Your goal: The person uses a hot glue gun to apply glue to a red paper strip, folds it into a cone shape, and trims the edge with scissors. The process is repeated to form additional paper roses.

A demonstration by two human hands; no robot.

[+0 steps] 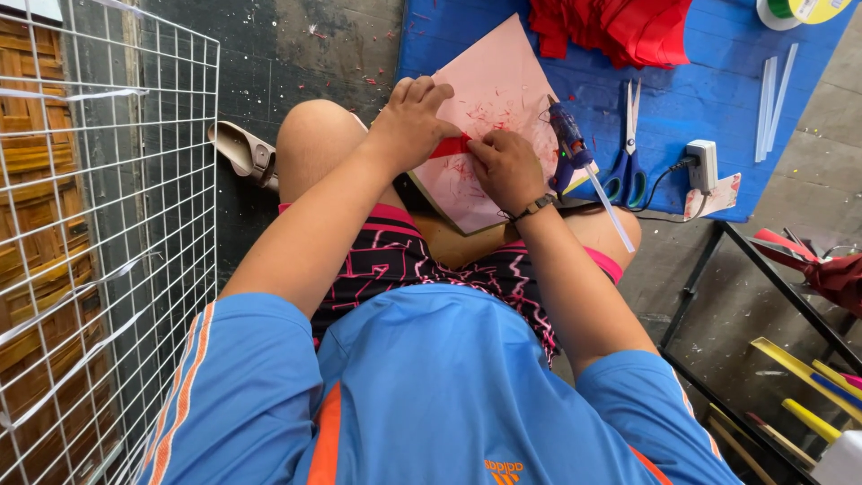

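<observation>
Both hands (462, 144) on red strip (452, 146)

1. A dark, scuffed concrete floor (296, 54) speckled with small red scraps fills the upper middle.
2. A white wire grid panel (99, 224) stands at the left, before woven brown wood (27, 162).
3. A blue mat (700, 90) covers the upper right floor.
4. A black metal frame (754, 296) crosses the lower right corner.

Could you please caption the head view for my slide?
Both hands, left hand and right hand, press a red strip onto a pink board.
</observation>
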